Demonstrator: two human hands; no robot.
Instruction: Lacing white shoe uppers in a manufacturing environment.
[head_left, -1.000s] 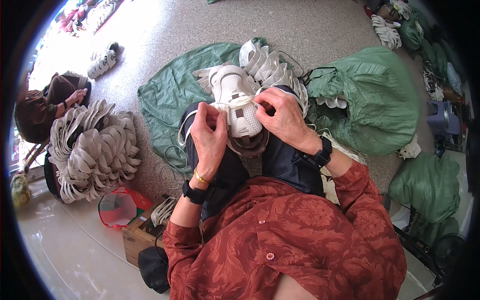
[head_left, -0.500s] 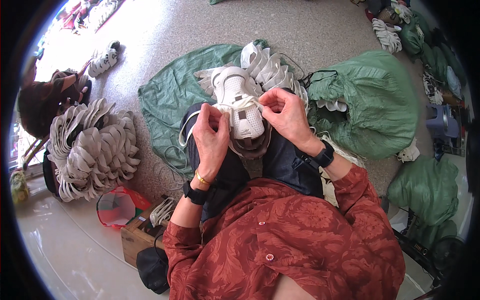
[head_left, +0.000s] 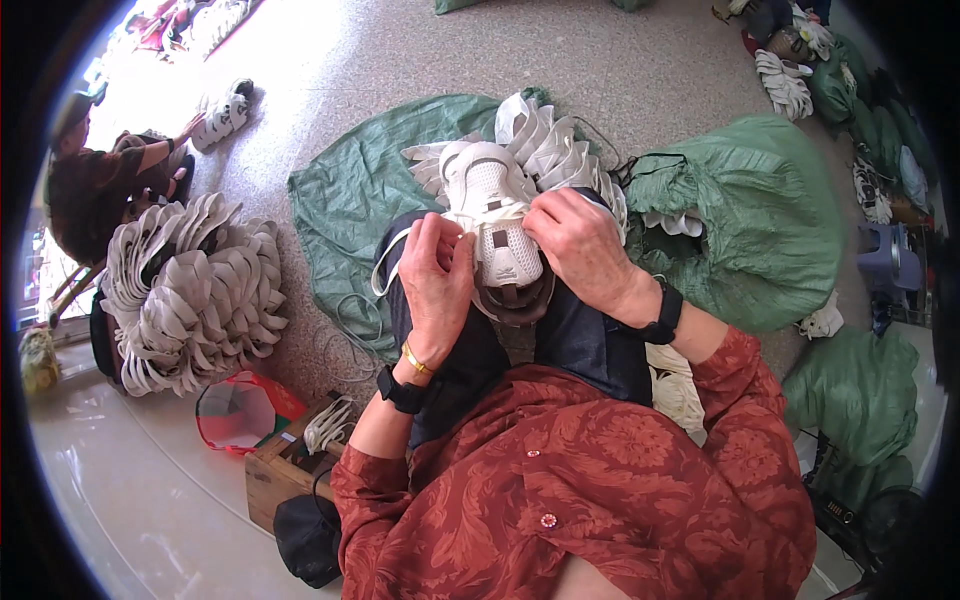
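A white mesh shoe upper (head_left: 508, 254) rests between my knees, its dark-lined opening toward me. Across its middle runs a white shoelace (head_left: 385, 268), one loop of it hanging past the left side. My left hand (head_left: 437, 275) is closed at the upper's left edge, thumb and forefinger pinching the lace. On the other side my right hand (head_left: 585, 245) is also closed on the lace, its back turned up and its fingertips against the upper. The fingers partly hide the lace ends.
Stacked white shoe uppers (head_left: 195, 300) stand at left; more uppers (head_left: 555, 150) lie on a green sheet (head_left: 345, 190) ahead. A green sack (head_left: 765, 225) is at right. Near my left elbow are a red bag (head_left: 240, 410) and a wooden box (head_left: 275, 480). Another person (head_left: 100, 190) sits far left.
My right hand has turned more back-up and come down against the upper's side; the lace between my hands lies closer to the upper. The view has shifted slightly, showing more of the other person.
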